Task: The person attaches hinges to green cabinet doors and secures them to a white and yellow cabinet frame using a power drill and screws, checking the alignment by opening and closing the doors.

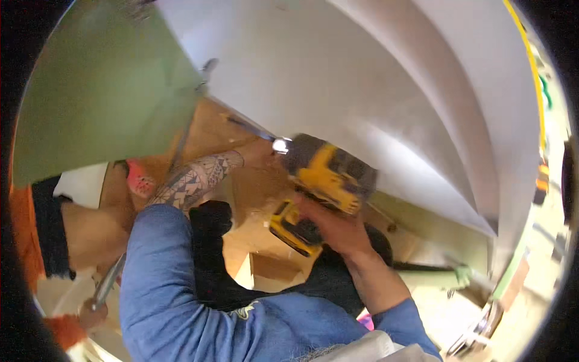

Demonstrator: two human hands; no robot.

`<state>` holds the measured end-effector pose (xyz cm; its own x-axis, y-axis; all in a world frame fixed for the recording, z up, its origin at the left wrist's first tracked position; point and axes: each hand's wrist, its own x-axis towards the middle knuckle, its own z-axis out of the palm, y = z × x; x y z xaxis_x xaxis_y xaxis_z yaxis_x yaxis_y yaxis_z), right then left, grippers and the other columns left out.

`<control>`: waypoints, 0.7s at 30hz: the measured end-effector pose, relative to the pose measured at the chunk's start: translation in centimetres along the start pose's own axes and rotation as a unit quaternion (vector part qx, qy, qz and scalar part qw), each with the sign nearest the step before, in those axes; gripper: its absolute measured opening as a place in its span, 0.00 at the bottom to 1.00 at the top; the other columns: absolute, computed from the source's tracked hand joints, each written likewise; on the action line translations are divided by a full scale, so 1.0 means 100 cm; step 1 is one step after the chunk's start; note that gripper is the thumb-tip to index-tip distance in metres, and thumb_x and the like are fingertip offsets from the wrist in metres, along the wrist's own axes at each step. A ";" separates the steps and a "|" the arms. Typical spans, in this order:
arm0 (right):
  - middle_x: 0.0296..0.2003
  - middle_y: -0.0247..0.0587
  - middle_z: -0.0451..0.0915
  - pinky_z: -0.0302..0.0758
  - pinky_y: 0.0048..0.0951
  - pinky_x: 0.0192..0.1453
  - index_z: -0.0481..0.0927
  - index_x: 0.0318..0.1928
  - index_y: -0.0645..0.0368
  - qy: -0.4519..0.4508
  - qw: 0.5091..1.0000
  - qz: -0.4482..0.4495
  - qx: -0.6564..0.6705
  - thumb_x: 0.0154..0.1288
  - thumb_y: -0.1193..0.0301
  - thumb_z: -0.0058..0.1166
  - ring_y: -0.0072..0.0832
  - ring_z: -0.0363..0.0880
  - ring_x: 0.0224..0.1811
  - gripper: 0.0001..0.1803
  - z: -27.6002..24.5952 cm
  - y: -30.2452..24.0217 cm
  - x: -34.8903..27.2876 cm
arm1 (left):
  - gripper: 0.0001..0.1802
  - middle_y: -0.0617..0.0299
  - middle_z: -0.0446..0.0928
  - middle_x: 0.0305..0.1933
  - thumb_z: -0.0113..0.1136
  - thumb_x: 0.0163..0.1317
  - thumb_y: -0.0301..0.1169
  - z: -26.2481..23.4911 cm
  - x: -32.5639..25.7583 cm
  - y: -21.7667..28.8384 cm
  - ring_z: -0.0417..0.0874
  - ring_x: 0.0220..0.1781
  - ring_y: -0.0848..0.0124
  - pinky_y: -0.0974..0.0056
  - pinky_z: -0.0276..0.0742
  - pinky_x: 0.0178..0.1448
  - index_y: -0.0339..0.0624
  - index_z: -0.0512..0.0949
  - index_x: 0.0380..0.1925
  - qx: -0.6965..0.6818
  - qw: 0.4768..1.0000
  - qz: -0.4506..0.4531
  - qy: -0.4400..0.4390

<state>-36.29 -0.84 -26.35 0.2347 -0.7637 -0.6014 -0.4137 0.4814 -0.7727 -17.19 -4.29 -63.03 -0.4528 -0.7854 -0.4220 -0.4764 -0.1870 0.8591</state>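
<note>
A yellow-and-black cordless drill (pixel 329 175) is in my right hand (pixel 332 226), whose fingers are wrapped round its grip. The nose of the drill points left, with a bright light shining at its tip. Beside that tip is my left hand (pixel 260 154), reached forward at the end of a tattooed forearm. Blur smears its fingers, so I cannot tell whether they hold anything. Just beyond both hands, a thin dark rod or edge (pixel 248 125) slants along the lower border of a large pale grey curved panel (pixel 313 66).
A green panel (pixel 102 90) stands at the upper left, against the grey one. Close by on the left is another person in orange and black, one hand (pixel 93 312) by a metal bar (pixel 111 280). Brown wooden surfaces lie below my hands. A green beam (pixel 434 277) runs at the right.
</note>
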 end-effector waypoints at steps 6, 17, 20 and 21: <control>0.49 0.41 0.88 0.83 0.36 0.59 0.84 0.56 0.58 0.004 0.918 -0.277 -0.285 0.63 0.67 0.72 0.35 0.87 0.52 0.22 0.008 0.007 0.007 | 0.11 0.59 0.82 0.44 0.61 0.73 0.38 0.123 0.088 0.014 0.81 0.42 0.65 0.58 0.79 0.50 0.44 0.76 0.47 -0.297 0.955 -0.010 0.014; 0.52 0.42 0.86 0.77 0.45 0.64 0.82 0.55 0.55 -0.018 0.870 -0.391 -0.300 0.61 0.67 0.67 0.39 0.84 0.57 0.21 -0.021 0.016 -0.007 | 0.18 0.58 0.82 0.54 0.63 0.70 0.35 0.208 0.250 -0.041 0.82 0.53 0.65 0.57 0.78 0.56 0.46 0.76 0.57 -0.616 0.656 0.435 0.024; 0.54 0.41 0.84 0.73 0.48 0.65 0.82 0.55 0.52 -0.026 0.890 -0.335 -0.308 0.61 0.65 0.66 0.40 0.81 0.61 0.21 -0.036 0.045 0.003 | 0.15 0.55 0.82 0.52 0.64 0.70 0.36 0.236 0.251 -0.028 0.83 0.52 0.63 0.55 0.79 0.55 0.44 0.76 0.52 -0.583 0.782 0.223 0.002; 0.54 0.41 0.84 0.73 0.48 0.65 0.82 0.55 0.52 -0.022 0.890 -0.329 -0.313 0.61 0.65 0.66 0.40 0.81 0.61 0.21 -0.043 0.046 0.005 | 0.14 0.54 0.82 0.51 0.64 0.69 0.36 0.239 0.252 -0.014 0.83 0.52 0.63 0.55 0.79 0.55 0.43 0.75 0.50 -0.586 0.783 0.208 -0.013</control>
<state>-41.84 -0.86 -29.28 0.6360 -0.7678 -0.0779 -0.5806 -0.4095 -0.7037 -45.91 -9.72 -81.74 -0.4077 -0.9127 -0.0283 0.7285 -0.3438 0.5925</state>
